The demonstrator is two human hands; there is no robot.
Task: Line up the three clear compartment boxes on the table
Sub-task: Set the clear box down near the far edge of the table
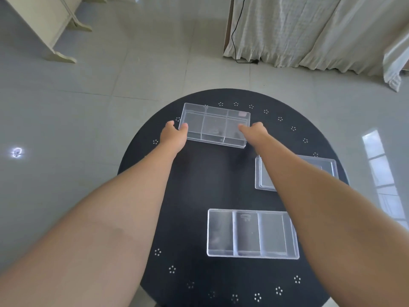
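Three clear compartment boxes lie on a round black table [199,185]. The far box [213,125] is gripped at both short ends: my left hand [174,135] holds its left end and my right hand [254,129] holds its right end. It looks tilted, its near edge slightly raised. A second clear box [327,168] lies at the right edge, partly hidden under my right forearm. The third clear box [250,233] rests flat near the front, its dividers visible.
The table's rim carries small white dot patterns. Grey floor tiles surround the table. A pale curtain [309,29] with a black cable [236,41] hangs at the back right. White furniture legs [64,29] stand at the back left.
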